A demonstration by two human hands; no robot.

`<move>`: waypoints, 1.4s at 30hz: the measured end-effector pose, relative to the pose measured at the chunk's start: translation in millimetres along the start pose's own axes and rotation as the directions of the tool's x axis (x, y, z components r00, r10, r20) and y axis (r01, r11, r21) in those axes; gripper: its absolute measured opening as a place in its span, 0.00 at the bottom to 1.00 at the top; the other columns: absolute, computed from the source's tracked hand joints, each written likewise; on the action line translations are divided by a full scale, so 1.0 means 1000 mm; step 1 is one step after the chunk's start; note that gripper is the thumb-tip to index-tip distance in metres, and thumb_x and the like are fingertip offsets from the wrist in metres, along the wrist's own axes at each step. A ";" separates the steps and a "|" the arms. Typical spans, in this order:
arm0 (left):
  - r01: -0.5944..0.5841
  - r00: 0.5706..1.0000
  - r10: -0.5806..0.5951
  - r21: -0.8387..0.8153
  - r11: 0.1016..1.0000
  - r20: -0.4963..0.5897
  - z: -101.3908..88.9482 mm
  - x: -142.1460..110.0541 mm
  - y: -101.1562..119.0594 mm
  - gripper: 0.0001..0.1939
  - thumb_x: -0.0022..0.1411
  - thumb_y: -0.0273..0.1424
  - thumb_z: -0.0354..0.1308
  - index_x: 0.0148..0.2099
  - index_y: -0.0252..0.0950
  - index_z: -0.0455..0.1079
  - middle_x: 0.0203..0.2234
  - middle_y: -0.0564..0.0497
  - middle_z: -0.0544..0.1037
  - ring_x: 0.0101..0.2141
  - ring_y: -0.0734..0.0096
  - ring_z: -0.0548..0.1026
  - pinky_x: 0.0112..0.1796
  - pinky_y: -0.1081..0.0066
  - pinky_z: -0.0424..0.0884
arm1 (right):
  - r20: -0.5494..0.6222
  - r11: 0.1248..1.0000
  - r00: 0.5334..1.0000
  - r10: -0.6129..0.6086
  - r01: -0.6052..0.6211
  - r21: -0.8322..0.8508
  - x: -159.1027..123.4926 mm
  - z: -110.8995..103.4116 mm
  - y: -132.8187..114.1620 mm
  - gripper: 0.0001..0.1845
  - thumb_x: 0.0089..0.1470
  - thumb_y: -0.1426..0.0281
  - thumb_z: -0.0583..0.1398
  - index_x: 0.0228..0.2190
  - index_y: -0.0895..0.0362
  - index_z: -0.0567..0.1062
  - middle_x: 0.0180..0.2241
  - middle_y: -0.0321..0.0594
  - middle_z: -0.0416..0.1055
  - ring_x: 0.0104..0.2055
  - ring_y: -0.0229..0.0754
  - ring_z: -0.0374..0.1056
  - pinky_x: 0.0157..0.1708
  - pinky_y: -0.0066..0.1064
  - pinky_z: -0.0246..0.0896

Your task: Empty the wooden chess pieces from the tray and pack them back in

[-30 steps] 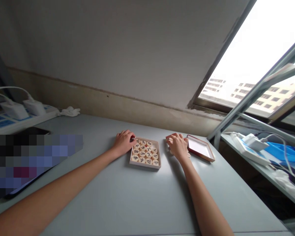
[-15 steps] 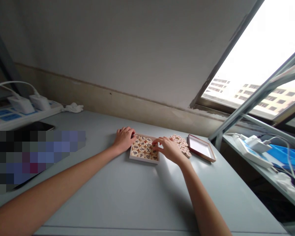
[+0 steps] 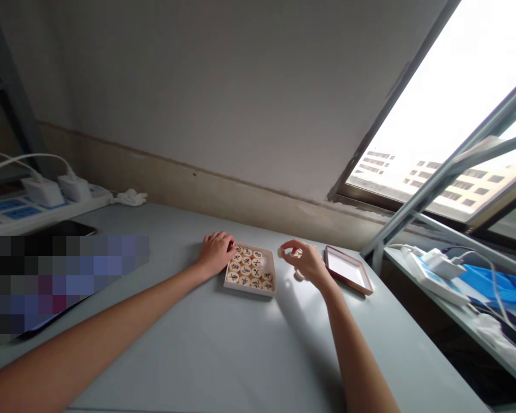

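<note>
Round wooden Chinese chess pieces (image 3: pixel 246 262) with black characters lie in rows inside a shallow box (image 3: pixel 251 291). A gap shows in the upper part of the box's right column. My left hand (image 3: pixel 217 252) grips the box at its upper left corner, fingers curled and thumb against the edge. Just right of the box, my right hand (image 3: pixel 305 261) is raised, pinching one chess piece (image 3: pixel 281 252) between thumb and fingertips. Under and behind that hand, more loose pieces (image 3: pixel 298 275) rest on the table, mostly hidden by it.
The brown-rimmed box lid (image 3: pixel 348 269) lies on the grey table (image 3: pixel 223 355) at the right. A power strip (image 3: pixel 98 198) with chargers and a dark phone (image 3: pixel 69 228) are at the left. A metal frame post (image 3: pixel 376 244) stands past the lid, beside a lower shelf.
My right hand has moved from over the box's right column to the right, with a chess piece in its fingers. My left hand stays at the box's corner. The view has shifted slightly.
</note>
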State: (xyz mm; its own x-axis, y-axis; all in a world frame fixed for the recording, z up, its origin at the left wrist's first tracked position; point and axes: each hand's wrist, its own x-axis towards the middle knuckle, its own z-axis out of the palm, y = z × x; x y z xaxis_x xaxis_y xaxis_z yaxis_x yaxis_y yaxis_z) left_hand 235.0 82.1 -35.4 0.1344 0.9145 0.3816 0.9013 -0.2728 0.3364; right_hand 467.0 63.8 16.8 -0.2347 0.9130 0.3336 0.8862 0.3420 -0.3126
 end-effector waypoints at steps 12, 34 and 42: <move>-0.001 1.000 0.001 -0.023 1.000 -0.006 0.002 0.001 -0.001 0.08 0.56 0.30 0.46 0.35 0.37 0.67 0.35 0.49 0.72 0.40 0.62 0.67 0.39 0.65 0.59 | 0.033 0.981 0.998 -0.046 0.051 -0.185 -0.002 0.002 0.022 0.06 0.48 0.74 0.60 0.30 0.51 0.75 0.36 0.37 0.67 0.41 0.44 0.60 0.39 0.34 0.50; -0.001 1.000 0.001 0.045 0.999 -0.021 0.001 0.000 0.002 0.08 0.56 0.31 0.48 0.35 0.37 0.68 0.35 0.49 0.72 0.40 0.62 0.67 0.37 0.65 0.58 | 0.147 0.980 0.978 -0.149 0.166 -0.110 -0.008 -0.006 -0.023 0.06 0.50 0.65 0.59 0.32 0.51 0.74 0.29 0.33 0.71 0.29 0.38 0.65 0.31 0.28 0.53; -0.006 1.000 0.006 0.038 0.999 -0.011 0.000 0.000 0.002 0.08 0.56 0.31 0.48 0.35 0.37 0.67 0.35 0.49 0.72 0.40 0.62 0.67 0.37 0.65 0.58 | 0.143 0.949 0.988 -0.063 0.104 -0.299 -0.011 -0.011 0.013 0.04 0.49 0.70 0.59 0.29 0.53 0.74 0.33 0.37 0.68 0.39 0.45 0.61 0.39 0.34 0.49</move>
State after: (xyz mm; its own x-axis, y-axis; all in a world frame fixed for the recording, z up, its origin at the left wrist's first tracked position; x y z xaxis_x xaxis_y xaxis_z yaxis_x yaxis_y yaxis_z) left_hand 236.7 82.0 -34.8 0.1358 0.9095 0.3928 0.9154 -0.2668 0.3013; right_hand 485.0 55.8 18.9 -0.3445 0.9122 0.2220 0.9358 0.3524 0.0042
